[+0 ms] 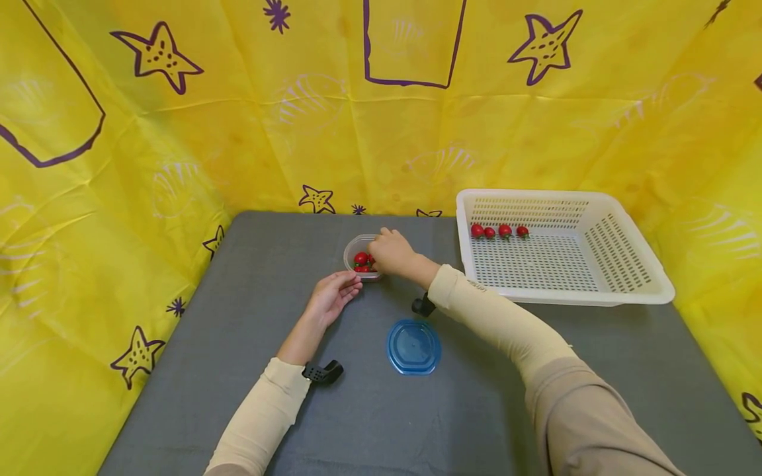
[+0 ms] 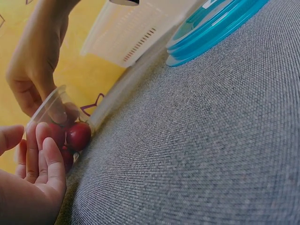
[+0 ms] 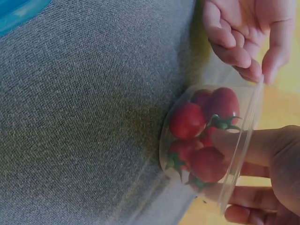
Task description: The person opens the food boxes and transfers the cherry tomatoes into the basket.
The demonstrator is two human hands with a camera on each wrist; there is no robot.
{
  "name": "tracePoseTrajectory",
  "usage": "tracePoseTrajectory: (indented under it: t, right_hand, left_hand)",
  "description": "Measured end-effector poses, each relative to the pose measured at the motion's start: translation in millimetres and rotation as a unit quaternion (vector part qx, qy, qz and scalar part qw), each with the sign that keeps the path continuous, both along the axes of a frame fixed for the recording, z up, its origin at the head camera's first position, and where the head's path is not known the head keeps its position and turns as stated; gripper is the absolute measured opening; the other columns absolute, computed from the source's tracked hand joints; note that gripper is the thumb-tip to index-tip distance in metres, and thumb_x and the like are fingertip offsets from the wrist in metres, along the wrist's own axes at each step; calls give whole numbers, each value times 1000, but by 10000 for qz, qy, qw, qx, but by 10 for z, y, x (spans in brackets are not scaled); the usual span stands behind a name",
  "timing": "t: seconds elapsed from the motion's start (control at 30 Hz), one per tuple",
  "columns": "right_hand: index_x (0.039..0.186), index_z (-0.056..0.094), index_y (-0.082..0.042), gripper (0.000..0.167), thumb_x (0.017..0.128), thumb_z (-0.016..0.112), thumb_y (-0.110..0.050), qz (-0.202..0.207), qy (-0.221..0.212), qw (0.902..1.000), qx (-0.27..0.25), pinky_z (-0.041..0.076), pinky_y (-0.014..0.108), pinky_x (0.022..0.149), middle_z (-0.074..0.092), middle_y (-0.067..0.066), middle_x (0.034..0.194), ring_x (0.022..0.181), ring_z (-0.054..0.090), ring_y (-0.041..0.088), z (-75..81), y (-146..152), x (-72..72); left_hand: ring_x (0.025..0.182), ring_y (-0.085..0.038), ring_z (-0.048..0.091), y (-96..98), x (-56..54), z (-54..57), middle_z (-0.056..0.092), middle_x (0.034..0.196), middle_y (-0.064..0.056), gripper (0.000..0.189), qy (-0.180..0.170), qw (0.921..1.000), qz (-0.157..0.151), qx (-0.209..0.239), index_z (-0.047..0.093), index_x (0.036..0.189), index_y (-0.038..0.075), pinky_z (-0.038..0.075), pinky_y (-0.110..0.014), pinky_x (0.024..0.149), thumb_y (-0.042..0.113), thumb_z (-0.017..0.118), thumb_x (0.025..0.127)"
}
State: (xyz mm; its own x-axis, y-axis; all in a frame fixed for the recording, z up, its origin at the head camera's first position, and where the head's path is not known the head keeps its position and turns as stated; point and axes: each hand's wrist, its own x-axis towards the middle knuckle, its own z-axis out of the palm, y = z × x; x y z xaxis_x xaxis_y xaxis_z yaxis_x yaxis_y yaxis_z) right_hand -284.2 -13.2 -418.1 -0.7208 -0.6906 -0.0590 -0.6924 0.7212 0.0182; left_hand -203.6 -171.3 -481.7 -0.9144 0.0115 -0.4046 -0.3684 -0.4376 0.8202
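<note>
Left hand (image 1: 333, 296) at the near-left side of a clear plastic tub (image 1: 355, 244), thumb and a fingertip brought together on the rim in a light pinch, remaining fingers loosely bent beside the wall, palm partly visible. Right hand (image 1: 393, 253) over the opposite side of the same tub, bent downward at the wrist, one digit well inside and against the red tomatoes (image 1: 360, 258), other fingers curved in toward the rim below it. Impossible to tell from these views: a real grasp on one tomato or mere contact. Inside the tub, upright on the grey table (image 1: 369, 423), roughly half a dozen glossy tomatoes with green stems, piled closely and touching one another, partly hidden behind the reaching digit. Just in front of the tub, toward the person and slightly to the right, a blue lid (image 1: 413, 347), lying flat and apart from both hands. Farther right, a white perforated basket (image 1: 536, 268), mostly bare-floored, with four more tomatoes (image 1: 505, 231) in a short row along the far edge near its left corner, two of them side by side at the left end.
</note>
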Motion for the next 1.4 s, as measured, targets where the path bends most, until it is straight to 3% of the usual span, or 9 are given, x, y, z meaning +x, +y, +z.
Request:
tracePoseTrajectory:
  t: [0.2,0.5,0.8,0.93,1.13,1.4]
  right_hand:
    - [94,73,-10,14,87,69,-21,-138,22,9999,67,46,38,82,73,8,101,95,55,27,-5,-25,17]
    - [85,71,-8,6,85,67,-12,-243,-287,9989,-287,48,40,80,71,8,88,90,56,29,9,-25,4]
    - [71,64,-8,11,81,65,-5,-83,-572,9931,-1021,34,27,56,52,1,64,62,45,17,33,3,-45]
    - [71,65,-6,9,81,65,-5,-29,-756,9902,-1175,33,26,56,52,3,67,64,44,17,72,19,-42]
    - [87,72,-5,8,82,66,-7,23,-945,9860,-1375,47,28,65,67,8,83,74,55,20,102,55,-47]
    - [99,74,-3,16,84,67,-8,166,-1087,9826,-1500,55,33,77,72,11,97,85,64,23,157,109,-84]
  left_hand:
    - [70,-8,67,0,-2,-3,69,74,3,18,-14,10000,25,-1,63,83,13,56,-21,72,8,55,98]
    - [71,-8,67,-9,2,-5,69,74,3,18,20,10000,26,-6,63,84,13,56,-21,73,8,54,99]
    - [71,-8,68,-11,8,-6,70,74,3,19,17,10000,57,-10,64,83,13,56,-21,73,8,54,99]
    - [71,-8,67,-11,10,-13,70,75,3,19,20,10000,29,-55,64,84,13,56,-22,74,9,53,99]
    - [71,-8,68,-7,6,-18,69,74,3,20,64,10000,-12,-19,63,83,13,55,-22,74,8,53,99]
    - [71,-8,68,-6,4,-34,69,73,4,16,113,9999,-37,19,61,86,12,55,-21,73,8,53,99]
